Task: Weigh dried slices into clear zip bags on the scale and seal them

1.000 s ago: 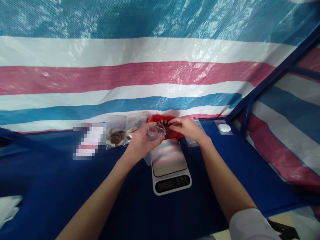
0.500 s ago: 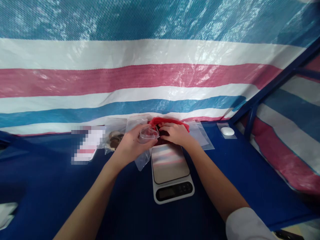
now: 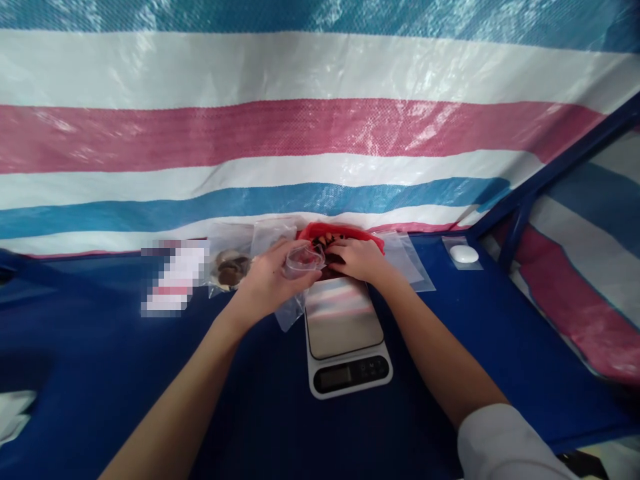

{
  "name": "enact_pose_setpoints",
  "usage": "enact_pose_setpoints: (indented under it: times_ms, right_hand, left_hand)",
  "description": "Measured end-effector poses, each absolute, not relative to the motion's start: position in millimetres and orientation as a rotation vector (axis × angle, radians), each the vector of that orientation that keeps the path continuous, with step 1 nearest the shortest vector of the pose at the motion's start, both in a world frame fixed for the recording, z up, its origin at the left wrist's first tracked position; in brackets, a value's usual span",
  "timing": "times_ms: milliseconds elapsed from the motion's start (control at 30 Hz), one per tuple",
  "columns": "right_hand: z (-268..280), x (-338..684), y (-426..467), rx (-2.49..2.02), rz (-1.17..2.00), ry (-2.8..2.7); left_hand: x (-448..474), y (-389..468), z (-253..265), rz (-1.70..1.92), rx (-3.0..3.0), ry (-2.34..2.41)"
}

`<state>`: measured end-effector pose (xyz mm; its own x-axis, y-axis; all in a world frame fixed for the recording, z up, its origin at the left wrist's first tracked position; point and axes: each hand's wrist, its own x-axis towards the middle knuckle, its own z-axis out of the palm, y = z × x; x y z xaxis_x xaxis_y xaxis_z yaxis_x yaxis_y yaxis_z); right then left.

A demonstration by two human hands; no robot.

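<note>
Clear cup (image 3: 304, 260) is in L hand (image 3: 267, 275), thumb & fingers round its side, near scale's (image 3: 345, 320) far edge, next to red bag (image 3: 363, 233) w/ orange/dark pcs (image 3: 327, 239). R hand (image 3: 359, 259) has fingers bent at red bag's mouth, just beside cup; can't tell if gripping anything. Brown pcs (image 3: 231, 270) bagged to L, white oval item (image 3: 465, 254) far R on blue bench (image 3: 260, 407).

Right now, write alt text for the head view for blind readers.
A left hand holds a clear plastic cup while the right hand is at an open red bag of dark and orange pieces, beyond a digital kitchen scale on a blue table.
</note>
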<state>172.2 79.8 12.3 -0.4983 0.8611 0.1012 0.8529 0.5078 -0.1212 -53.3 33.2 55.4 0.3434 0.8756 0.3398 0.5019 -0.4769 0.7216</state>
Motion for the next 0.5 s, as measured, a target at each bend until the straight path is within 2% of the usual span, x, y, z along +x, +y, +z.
enact_pose_setpoints:
  times_ms: [500]
  right_hand:
    - [10.2,172.3,84.9,-1.475,0.138,-2.548]
  left_hand:
    - [-49.0,35.1,47.9,0.959,2.115,1.233]
